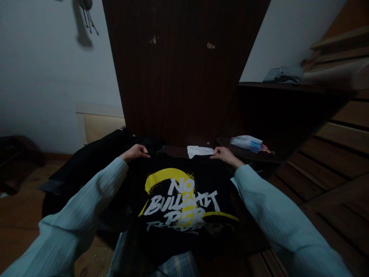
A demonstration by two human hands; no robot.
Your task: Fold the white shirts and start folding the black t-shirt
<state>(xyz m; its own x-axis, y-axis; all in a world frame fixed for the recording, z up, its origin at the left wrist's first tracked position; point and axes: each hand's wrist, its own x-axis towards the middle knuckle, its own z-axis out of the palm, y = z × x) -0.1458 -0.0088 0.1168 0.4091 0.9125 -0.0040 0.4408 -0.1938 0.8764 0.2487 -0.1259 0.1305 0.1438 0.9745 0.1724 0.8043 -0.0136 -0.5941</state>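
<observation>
A black T-shirt [161, 223] with white lettering and yellow print is stretched out in front of me. My left hand [135, 152] pinches its far left edge, and my right hand [226, 156] pinches the far right edge. Between the hands the top edge runs fairly straight, while the lower part drops toward me in folds. Just beyond the shirt, near my right hand, lies a folded white cloth [199, 151]. Plaid blue fabric [177, 265] shows below the shirt at the bottom.
A dark wooden panel [184, 84] rises straight ahead. At right, a dark shelf holds a plastic packet [247, 143], with folded cloth [284, 74] on its top. Black clothing [86, 161] is heaped at left. Wooden slats [331, 165] stand on the far right.
</observation>
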